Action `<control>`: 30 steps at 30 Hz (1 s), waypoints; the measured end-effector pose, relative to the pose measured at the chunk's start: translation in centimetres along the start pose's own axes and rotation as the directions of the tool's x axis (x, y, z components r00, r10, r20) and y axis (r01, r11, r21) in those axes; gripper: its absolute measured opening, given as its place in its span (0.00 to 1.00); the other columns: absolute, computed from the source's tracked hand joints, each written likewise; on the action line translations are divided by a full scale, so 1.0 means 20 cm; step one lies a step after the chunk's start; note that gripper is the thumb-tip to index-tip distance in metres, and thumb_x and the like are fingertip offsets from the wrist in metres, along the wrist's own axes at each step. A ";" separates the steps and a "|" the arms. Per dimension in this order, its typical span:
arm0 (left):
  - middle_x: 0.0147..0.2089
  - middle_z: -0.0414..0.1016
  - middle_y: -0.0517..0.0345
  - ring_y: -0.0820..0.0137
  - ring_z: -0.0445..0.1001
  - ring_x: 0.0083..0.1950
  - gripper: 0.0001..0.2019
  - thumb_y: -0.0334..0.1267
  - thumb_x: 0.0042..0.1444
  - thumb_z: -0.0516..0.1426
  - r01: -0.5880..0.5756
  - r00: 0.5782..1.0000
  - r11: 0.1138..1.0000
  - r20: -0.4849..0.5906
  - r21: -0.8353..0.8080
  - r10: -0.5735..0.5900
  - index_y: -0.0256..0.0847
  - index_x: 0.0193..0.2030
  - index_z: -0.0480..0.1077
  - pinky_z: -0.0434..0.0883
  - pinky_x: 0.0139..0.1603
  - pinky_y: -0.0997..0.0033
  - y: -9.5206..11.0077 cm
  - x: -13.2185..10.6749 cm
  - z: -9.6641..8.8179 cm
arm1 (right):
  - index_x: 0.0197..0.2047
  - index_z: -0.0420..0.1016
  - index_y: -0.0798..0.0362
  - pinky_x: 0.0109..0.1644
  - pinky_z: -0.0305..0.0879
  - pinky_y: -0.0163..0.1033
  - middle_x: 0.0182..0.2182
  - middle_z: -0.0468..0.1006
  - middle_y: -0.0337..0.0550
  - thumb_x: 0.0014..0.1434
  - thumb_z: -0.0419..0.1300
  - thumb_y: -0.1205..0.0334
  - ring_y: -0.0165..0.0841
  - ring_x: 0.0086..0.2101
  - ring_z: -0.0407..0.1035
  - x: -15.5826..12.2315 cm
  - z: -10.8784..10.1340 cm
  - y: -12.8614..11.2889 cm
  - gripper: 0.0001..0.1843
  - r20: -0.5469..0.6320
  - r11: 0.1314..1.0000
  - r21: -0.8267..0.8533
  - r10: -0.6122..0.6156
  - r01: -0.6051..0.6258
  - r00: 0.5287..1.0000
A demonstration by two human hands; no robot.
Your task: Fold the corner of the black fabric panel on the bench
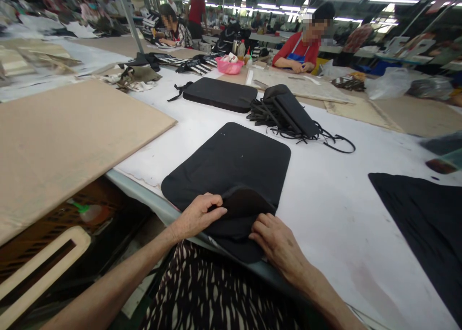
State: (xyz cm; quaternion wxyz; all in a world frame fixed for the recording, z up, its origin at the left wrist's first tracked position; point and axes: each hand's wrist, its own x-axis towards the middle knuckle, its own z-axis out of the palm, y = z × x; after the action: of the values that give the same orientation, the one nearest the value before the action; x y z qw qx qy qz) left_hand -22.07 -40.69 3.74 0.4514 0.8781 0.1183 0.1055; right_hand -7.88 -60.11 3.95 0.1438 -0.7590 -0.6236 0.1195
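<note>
Our left hand pinches the black panel at its upturned edge. Our right hand touches there too — grip unclear.

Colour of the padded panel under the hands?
Plain black panel, clearest in the head view.

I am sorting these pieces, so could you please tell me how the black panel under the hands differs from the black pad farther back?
The near panel lies thin, its front edge lifted between the left hand and right hand; the far pad looks thicker and lies flat, untouched. The far pad has a strap trailing from one end; the near panel shows none. Both are black, round-cornered and rest on the white table.
</note>
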 end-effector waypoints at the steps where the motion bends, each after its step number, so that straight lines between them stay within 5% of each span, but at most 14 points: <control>1: 0.25 0.57 0.66 0.75 0.58 0.30 0.12 0.36 0.58 0.53 -0.008 1.000 1.000 -0.002 0.001 0.008 0.37 0.25 0.58 0.55 0.32 0.76 0.00 0.00 0.00 | 0.29 0.64 0.53 0.37 0.55 0.38 0.31 0.66 0.41 0.64 0.49 0.62 0.34 0.34 0.60 0.01 0.00 0.00 0.12 -0.012 1.000 -0.007 0.007 -0.007 1.000; 7: 0.25 0.57 0.66 0.75 0.58 0.30 0.12 0.36 0.58 0.53 -0.020 1.000 1.000 -0.012 0.014 0.021 0.37 0.25 0.58 0.55 0.32 0.76 0.00 0.00 0.00 | 0.28 0.65 0.53 0.34 0.53 0.37 0.29 0.66 0.41 0.66 0.45 0.60 0.33 0.30 0.60 0.05 0.03 0.00 0.16 -0.171 0.993 -0.113 0.002 -0.022 0.985; 14: 0.27 0.61 0.63 0.72 0.60 0.33 0.12 0.39 0.61 0.50 -0.053 0.998 0.998 0.038 0.025 0.052 0.37 0.27 0.61 0.57 0.36 0.75 0.01 -0.01 -0.01 | 0.27 0.63 0.54 0.31 0.49 0.36 0.23 0.65 0.39 0.67 0.42 0.60 0.31 0.25 0.58 0.08 -0.02 -0.01 0.18 -0.403 0.996 -0.085 -0.054 0.021 0.913; 17: 0.27 0.62 0.61 0.71 0.61 0.34 0.15 0.41 0.62 0.47 -0.063 0.997 0.998 0.052 0.010 0.062 0.37 0.27 0.62 0.58 0.37 0.74 0.02 0.00 -0.02 | 0.27 0.63 0.53 0.30 0.49 0.36 0.23 0.66 0.39 0.67 0.41 0.59 0.31 0.25 0.58 0.11 -0.04 -0.01 0.19 -0.411 0.995 -0.097 -0.043 0.003 0.911; 23: 0.28 0.62 0.64 0.72 0.62 0.35 0.12 0.40 0.52 0.60 -0.026 0.998 1.000 0.057 0.001 0.026 0.38 0.26 0.62 0.58 0.36 0.76 0.02 0.00 -0.03 | 0.29 0.64 0.52 0.31 0.53 0.36 0.24 0.68 0.38 0.66 0.42 0.58 0.32 0.26 0.61 0.14 -0.03 0.00 0.18 -0.325 0.996 -0.060 0.049 -0.073 0.945; 30: 0.26 0.59 0.64 0.73 0.60 0.33 0.11 0.37 0.58 0.53 -0.025 0.999 1.000 0.041 -0.007 0.025 0.38 0.26 0.60 0.57 0.35 0.76 0.01 0.00 -0.01 | 0.50 0.61 0.55 0.48 0.59 0.47 0.46 0.67 0.53 0.62 0.51 0.53 0.42 0.46 0.61 -0.03 -0.02 0.02 0.18 -0.563 0.998 -0.054 -0.010 -0.024 0.826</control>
State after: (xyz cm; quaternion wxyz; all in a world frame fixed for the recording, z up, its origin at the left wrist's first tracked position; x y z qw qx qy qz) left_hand -22.21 -40.55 3.99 0.4554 0.8800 0.0976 0.0932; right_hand -7.41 -60.80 4.18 0.2984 -0.7667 -0.5540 -0.1272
